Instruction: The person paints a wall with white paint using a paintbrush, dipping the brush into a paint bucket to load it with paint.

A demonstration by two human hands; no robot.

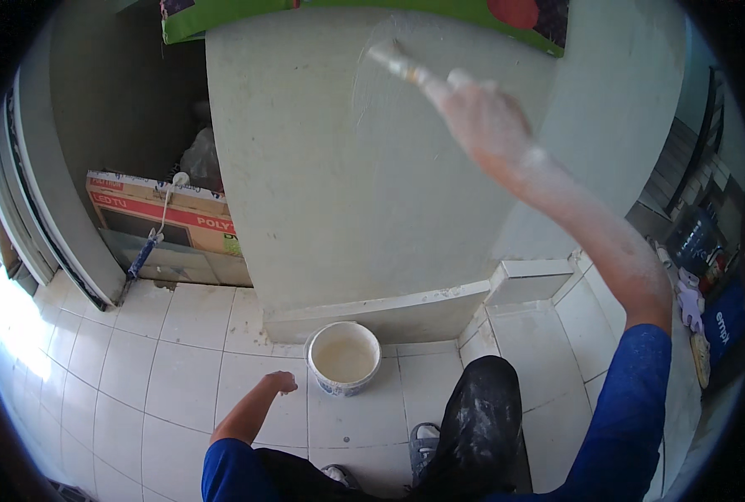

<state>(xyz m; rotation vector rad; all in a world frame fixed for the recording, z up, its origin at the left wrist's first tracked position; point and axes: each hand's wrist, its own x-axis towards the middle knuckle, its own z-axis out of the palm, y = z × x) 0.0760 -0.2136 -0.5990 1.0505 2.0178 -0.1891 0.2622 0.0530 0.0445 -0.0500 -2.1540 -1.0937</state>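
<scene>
My right hand (485, 121), dusted with white, is raised in front of the pale grey-green wall (322, 167). It is closed round the handle of a paintbrush (402, 65), whose bristles point up and left at the upper part of the wall. Faint wet strokes show around the brush tip. Low on the left, my left hand (284, 382) hangs with its fingers curled in and nothing visible in them. Just right of it, apart from it, a white bucket (344, 358) stands on the floor with cloudy whitish liquid inside.
A green printed sheet (439, 12) hangs along the wall's top. At the left, a paint roller (146, 251) leans against a flat cardboard box (163, 219). A white-tiled step (531, 335) rises on the right, with purple gloves (689, 297) beyond. White tiles cover the floor (184, 376).
</scene>
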